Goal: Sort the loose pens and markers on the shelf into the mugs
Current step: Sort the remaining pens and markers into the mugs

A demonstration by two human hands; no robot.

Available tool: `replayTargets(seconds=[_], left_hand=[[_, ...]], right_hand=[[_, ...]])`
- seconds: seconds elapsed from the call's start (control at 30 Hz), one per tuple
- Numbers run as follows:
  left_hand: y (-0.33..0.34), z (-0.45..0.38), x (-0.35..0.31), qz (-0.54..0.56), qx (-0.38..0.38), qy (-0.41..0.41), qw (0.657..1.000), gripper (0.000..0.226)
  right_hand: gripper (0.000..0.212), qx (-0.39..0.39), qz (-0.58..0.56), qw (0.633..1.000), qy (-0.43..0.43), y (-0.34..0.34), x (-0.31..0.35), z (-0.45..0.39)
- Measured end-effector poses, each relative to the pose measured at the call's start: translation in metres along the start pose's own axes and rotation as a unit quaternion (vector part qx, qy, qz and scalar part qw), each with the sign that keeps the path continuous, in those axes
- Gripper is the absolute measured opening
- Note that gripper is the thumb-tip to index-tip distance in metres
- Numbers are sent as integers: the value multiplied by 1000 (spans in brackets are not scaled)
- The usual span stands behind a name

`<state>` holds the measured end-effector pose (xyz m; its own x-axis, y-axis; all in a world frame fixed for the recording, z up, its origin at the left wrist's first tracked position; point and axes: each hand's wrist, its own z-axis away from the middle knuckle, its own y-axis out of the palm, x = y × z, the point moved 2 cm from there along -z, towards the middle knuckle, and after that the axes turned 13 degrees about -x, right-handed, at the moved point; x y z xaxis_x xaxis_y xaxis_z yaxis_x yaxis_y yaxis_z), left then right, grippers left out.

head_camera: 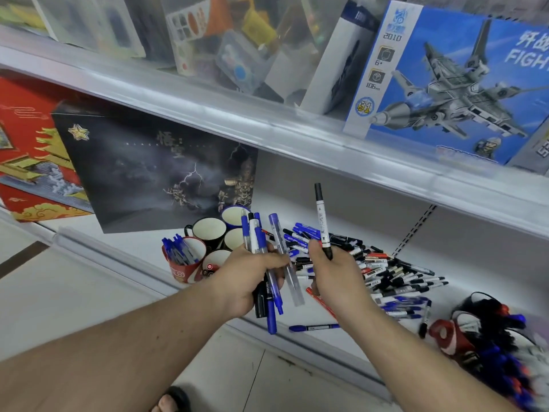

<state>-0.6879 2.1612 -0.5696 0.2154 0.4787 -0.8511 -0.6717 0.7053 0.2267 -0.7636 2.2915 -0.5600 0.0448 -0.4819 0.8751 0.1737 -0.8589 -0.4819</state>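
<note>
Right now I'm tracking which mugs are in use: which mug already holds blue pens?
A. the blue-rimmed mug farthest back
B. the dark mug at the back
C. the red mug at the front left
C: blue pens stand in the red mug; the other mugs' visible insides look empty.

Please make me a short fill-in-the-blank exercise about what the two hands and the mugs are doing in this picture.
1. The right hand holds up one marker with ____ caps.
2. The left hand grips a ____ of pens.
3. The red mug holds pens with ____ caps.

Missing words: black; bundle; blue
</note>
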Motion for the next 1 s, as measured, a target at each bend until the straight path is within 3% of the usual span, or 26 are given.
replayTargets(seconds=[0.17,0.3,0.4,0.47,0.53,0.7,0.8,0.93,1.0], left_hand=[[28,-11,5,74,-23,-33,996,18],[71,-7,15,64,27,-68,995,21],[108,1,20,68,57,-94,992,1],[131,5,28,51,71,-92,992,5],[150,9,37,16,77,-85,993,8],[204,18,55,-35,104,-92,990,17],[240,29,66,-64,143,-110,982,29],[269,40,83,-90,186,-167,964,36],[274,39,90,-76,180,-194,961,33]], right_hand=[[26,96,-45,991,87,-32,-19,18],[33,-12,-87,995,51,-71,-17,12],[32,-116,33,992,-31,-116,-21,5],[31,-163,147,971,-93,-153,-27,2],[23,-182,186,958,-116,-191,-29,4],[16,-268,232,925,-137,-286,-35,13],[38,-317,265,903,-116,-331,-52,22],[16,-344,319,880,-69,-373,-97,27],[21,-343,344,873,-45,-386,-124,24]])
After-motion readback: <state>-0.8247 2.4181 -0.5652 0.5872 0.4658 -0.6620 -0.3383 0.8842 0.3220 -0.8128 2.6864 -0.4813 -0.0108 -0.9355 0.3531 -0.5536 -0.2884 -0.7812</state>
